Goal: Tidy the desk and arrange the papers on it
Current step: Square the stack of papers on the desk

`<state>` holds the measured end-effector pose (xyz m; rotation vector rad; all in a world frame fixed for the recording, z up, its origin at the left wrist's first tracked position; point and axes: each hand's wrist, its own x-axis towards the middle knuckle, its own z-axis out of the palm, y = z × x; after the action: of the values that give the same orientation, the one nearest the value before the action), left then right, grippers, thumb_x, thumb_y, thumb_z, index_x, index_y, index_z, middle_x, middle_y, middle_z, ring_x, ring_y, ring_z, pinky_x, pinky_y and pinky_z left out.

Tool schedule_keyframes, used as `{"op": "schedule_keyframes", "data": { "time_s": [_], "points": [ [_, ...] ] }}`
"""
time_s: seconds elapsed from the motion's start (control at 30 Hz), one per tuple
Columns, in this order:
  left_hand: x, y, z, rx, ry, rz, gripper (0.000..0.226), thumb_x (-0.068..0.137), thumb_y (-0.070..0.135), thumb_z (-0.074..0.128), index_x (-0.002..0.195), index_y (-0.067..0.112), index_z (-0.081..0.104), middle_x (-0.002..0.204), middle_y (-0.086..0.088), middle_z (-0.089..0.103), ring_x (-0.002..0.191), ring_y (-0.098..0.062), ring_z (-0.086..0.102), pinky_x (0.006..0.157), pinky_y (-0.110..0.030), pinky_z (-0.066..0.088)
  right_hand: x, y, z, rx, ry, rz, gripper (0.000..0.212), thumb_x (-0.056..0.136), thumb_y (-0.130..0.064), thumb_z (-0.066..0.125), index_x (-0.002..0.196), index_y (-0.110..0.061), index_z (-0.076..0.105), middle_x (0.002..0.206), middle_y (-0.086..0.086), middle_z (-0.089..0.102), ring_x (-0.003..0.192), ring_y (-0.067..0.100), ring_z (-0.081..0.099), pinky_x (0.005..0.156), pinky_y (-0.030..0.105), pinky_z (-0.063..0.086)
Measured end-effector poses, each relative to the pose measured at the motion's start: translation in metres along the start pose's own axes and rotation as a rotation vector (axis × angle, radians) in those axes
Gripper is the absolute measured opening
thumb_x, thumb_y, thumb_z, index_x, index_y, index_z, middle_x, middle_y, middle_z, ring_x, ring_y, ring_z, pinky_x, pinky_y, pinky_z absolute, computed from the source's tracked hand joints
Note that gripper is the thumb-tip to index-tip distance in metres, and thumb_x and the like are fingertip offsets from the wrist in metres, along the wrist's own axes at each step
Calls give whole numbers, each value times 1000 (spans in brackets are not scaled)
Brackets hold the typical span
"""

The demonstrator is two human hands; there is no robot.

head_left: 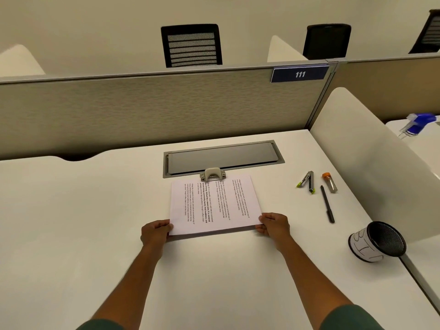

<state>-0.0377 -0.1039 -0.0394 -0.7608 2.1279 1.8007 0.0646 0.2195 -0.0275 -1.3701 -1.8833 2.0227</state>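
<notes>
A stack of printed white papers (214,206) lies in the middle of the white desk (83,210), its far edge under the metal clip (212,175) of a clipboard whose dark lower edge shows beneath the sheets. My left hand (156,231) grips the near left corner of the papers. My right hand (273,225) grips the near right corner. Both near corners look slightly lifted off the desk.
To the right lie a green-tipped stapler or clip tool (307,182), an orange-capped tube (329,182) and a black pen (328,207). A black mesh pen cup (377,241) lies on its side near the right edge. A grey cable hatch (222,157) and a white divider (371,163) bound the area.
</notes>
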Motion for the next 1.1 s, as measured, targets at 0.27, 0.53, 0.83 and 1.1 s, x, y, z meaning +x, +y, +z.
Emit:
{"op": "schedule_keyframes", "data": {
  "time_s": [0.27,0.53,0.83,1.1],
  "points": [
    [3,-1,0,30,-9,-4,21,76,-4,74,95,4,74,97,-14,72,91,-35,69,86,-48,57,4,2,2,-6,2,7,10,86,-1,65,97,-1,68,81,20,72,56,26,67,55,34,60],
    [-2,3,1,31,-9,23,23,80,-7,69,101,-2,71,101,-15,70,85,-32,68,80,-41,58,2,4,2,-38,1,-8,11,88,-6,65,98,-3,68,77,19,73,62,30,70,59,36,61],
    [-4,5,1,99,12,65,27,78,-3,73,105,-1,71,106,-17,69,91,-35,69,82,-40,58,1,7,3,-86,11,-76,13,88,-5,64,99,-1,69,74,18,72,63,31,71,65,40,61],
    [-5,2,3,117,10,80,26,79,-3,72,105,0,71,107,-17,69,90,-32,68,85,-40,57,1,7,1,-83,32,-85,12,87,-4,64,99,-3,69,74,17,72,59,28,70,65,41,61]
  ]
}}
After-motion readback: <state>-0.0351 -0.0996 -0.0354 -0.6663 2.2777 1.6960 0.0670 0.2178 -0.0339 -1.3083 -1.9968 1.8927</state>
